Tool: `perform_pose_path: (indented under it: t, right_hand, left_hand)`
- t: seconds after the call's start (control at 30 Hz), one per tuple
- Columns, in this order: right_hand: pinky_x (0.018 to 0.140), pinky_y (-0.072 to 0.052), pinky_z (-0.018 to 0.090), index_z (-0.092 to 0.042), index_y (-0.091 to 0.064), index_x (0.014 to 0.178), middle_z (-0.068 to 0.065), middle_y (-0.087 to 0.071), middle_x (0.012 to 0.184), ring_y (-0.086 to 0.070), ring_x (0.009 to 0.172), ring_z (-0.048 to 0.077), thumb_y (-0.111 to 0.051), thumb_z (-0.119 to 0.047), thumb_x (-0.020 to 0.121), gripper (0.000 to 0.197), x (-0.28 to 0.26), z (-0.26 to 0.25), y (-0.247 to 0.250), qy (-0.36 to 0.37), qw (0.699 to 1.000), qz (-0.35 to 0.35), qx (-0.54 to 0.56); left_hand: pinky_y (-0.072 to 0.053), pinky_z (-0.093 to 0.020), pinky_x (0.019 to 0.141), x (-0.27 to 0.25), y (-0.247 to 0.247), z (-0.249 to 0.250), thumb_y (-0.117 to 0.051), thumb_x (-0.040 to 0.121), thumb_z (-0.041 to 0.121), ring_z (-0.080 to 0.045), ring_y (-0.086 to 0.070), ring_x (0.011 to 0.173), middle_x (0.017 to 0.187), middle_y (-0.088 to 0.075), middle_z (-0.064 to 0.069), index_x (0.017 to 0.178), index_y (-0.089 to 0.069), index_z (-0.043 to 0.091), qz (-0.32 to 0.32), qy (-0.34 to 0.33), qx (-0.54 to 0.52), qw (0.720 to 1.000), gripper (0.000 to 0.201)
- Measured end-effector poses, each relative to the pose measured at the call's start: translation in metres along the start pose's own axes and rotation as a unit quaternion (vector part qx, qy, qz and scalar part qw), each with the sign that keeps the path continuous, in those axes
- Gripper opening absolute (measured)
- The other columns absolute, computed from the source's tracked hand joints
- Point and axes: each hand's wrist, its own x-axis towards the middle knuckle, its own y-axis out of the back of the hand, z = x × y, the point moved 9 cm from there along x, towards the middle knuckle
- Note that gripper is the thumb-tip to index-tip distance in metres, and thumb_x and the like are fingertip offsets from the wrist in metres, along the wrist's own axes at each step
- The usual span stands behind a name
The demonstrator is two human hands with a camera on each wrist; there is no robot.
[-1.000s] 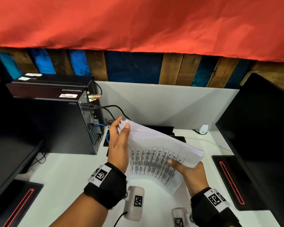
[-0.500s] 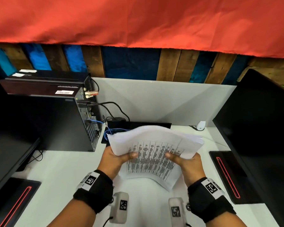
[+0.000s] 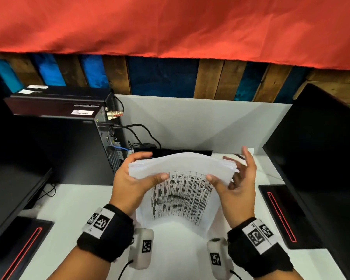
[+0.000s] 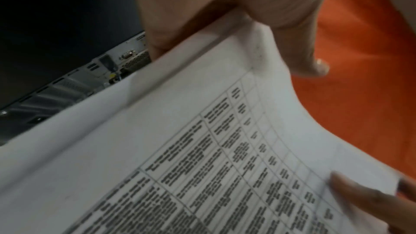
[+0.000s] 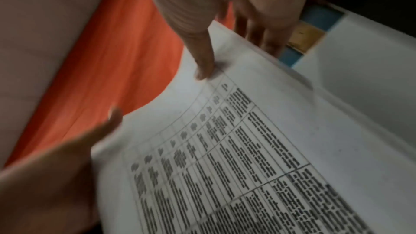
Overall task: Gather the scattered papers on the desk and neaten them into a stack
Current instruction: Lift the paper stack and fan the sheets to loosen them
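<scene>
The bundle of white printed paper sheets (image 3: 182,168), the facing page ruled into a table of dark text, now sits squarely between both hands above the white tabletop (image 3: 73,207). A second ago it hung slanted, with the left hand (image 3: 129,182) flat against one upper corner and the right hand (image 3: 236,184) pinching the opposite lower corner; half a second ago both hands had moved to its near edge. Now the left hand's grip is closed round the bundle's left end, thumb on the printed face and fingers curled over the far side, which the left wrist view confirms. The right hand has slackened: its thumb rests on the printed face near the right end, while its fingers (image 3: 249,158) stand spread and mostly straight just beyond the right edge, so its grip reads as loose rather than clamped. The sheets bow upward in the middle and droop towards the person, the lower edge hanging clear of the tabletop, and the layered right edge looks uneven. I would judge the gathering finished and the squaring under way, the right hand likely freed to tap or press the ragged edge flush. No stray sheet shows on the tabletop between the black computer tower (image 3: 55,142) and the black monitor (image 3: 319,158).
</scene>
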Motion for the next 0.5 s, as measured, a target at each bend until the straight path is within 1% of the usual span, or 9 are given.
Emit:
perform_pose_path:
  t: [0.07,0.13,0.2,0.27,0.33,0.4,0.43,0.47,0.5]
  right_hand:
    - [0.097,-0.047,0.018,-0.054,-0.036,0.133,-0.017,-0.046,0.131,-0.051,0.119,-0.002,-0.08,-0.008,0.074,0.086,-0.009,-0.018,-0.004,0.105,0.988,0.002,-0.109]
    - [0.099,-0.038,0.006,-0.05,-0.049,0.127,-0.015,-0.033,0.138,-0.04,0.124,-0.007,-0.077,-0.018,0.078,0.065,-0.017,-0.028,-0.014,0.179,0.962,-0.009,-0.207]
    - [0.097,-0.034,0.001,-0.043,-0.058,0.122,-0.011,-0.028,0.142,-0.037,0.123,-0.011,-0.076,-0.022,0.08,0.05,-0.02,-0.027,-0.018,0.186,0.953,-0.011,-0.239]
    - [0.093,-0.031,-0.004,-0.04,-0.058,0.12,-0.006,-0.027,0.143,-0.033,0.122,-0.017,-0.076,-0.022,0.08,0.048,-0.021,-0.023,-0.018,0.179,0.954,-0.006,-0.239]
    - [0.09,-0.037,-0.003,-0.042,-0.055,0.12,-0.004,-0.028,0.142,-0.033,0.12,-0.022,-0.075,-0.023,0.08,0.049,-0.022,-0.019,-0.018,0.155,0.963,-0.019,-0.222]
    - [0.089,-0.038,-0.002,-0.046,-0.051,0.122,-0.002,-0.034,0.138,-0.034,0.118,-0.023,-0.074,-0.027,0.08,0.052,-0.023,-0.016,-0.017,0.136,0.966,-0.03,-0.216]
    - [0.091,-0.036,-0.002,-0.048,-0.049,0.124,-0.001,-0.036,0.136,-0.036,0.119,-0.02,-0.074,-0.029,0.08,0.055,-0.023,-0.015,-0.016,0.138,0.965,-0.031,-0.221]
    - [0.095,-0.036,0.003,-0.049,-0.047,0.125,-0.001,-0.037,0.134,-0.037,0.122,-0.014,-0.074,-0.029,0.08,0.057,-0.024,-0.016,-0.016,0.141,0.964,-0.032,-0.225]
    - [0.099,-0.038,0.012,-0.052,-0.045,0.126,-0.002,-0.038,0.132,-0.039,0.127,-0.003,-0.074,-0.03,0.08,0.059,-0.024,-0.015,-0.016,0.139,0.964,-0.035,-0.225]
  left_hand:
    - [-0.054,-0.016,0.066,-0.006,0.0,0.01,-0.083,0.064,0.027,-0.004,-0.07,0.078,0.086,-0.073,0.01,0.107,-0.061,0.012,0.036,-0.031,-0.013,0.999,0.051]
    - [-0.053,-0.017,0.068,-0.008,0.001,0.017,-0.077,0.071,0.037,-0.003,-0.067,0.077,0.085,-0.07,0.011,0.105,-0.062,0.01,0.08,-0.054,-0.002,0.995,0.046]
    - [-0.055,-0.024,0.072,-0.008,0.004,0.019,-0.075,0.078,0.03,-0.006,-0.065,0.077,0.084,-0.068,0.01,0.099,-0.064,0.01,0.124,-0.058,0.029,0.99,0.03]
    - [-0.054,-0.031,0.078,-0.006,0.01,0.016,-0.071,0.083,0.022,-0.009,-0.064,0.079,0.087,-0.067,0.007,0.096,-0.064,0.011,0.151,-0.051,0.05,0.986,0.019]
    - [-0.053,-0.032,0.082,-0.004,0.015,0.014,-0.069,0.084,0.019,-0.011,-0.064,0.083,0.09,-0.067,0.005,0.097,-0.063,0.014,0.156,-0.051,0.058,0.985,0.015]
    - [-0.053,-0.031,0.083,-0.004,0.015,0.016,-0.066,0.086,0.017,-0.012,-0.064,0.086,0.092,-0.067,0.004,0.099,-0.062,0.015,0.149,-0.059,0.064,0.985,0.013]
    - [-0.052,-0.03,0.081,-0.005,0.013,0.017,-0.064,0.088,0.017,-0.012,-0.064,0.086,0.092,-0.067,0.003,0.099,-0.062,0.014,0.143,-0.063,0.068,0.985,0.012]
    - [-0.052,-0.028,0.079,-0.005,0.012,0.017,-0.062,0.09,0.017,-0.009,-0.064,0.085,0.093,-0.067,0.003,0.1,-0.062,0.013,0.138,-0.064,0.073,0.986,0.011]
    - [-0.051,-0.026,0.077,-0.006,0.011,0.016,-0.06,0.091,0.019,-0.006,-0.063,0.084,0.093,-0.066,0.004,0.099,-0.062,0.013,0.132,-0.063,0.077,0.986,0.011]
